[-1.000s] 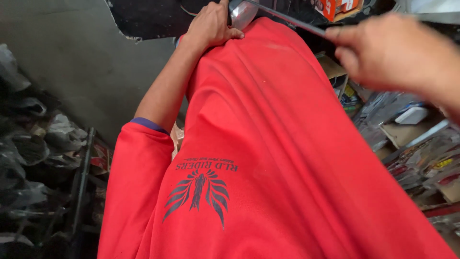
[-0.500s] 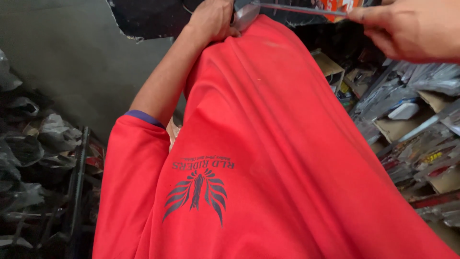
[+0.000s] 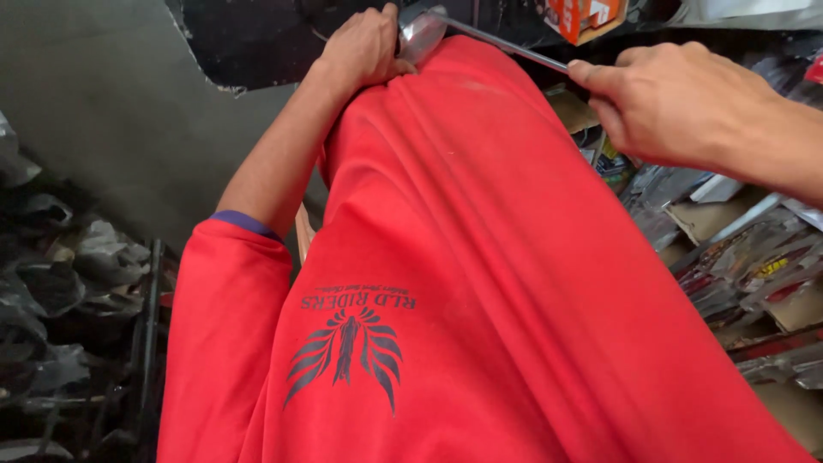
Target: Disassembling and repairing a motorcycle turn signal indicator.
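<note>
Filling most of the view, a red cloth shirt with a dark winged print (image 3: 480,283) drapes down from the top centre — the largest thing in sight. Cluttered shelves of grey packets and cardboard boxes (image 3: 729,249) sit at the right. At the shirt's top edge, the left hand (image 3: 364,47) bunches the fabric, fingers curled shut beside a shiny metal ladle (image 3: 424,30). The right hand (image 3: 677,103) pinches the ladle's thin handle — its bowl touches the shirt.
</note>
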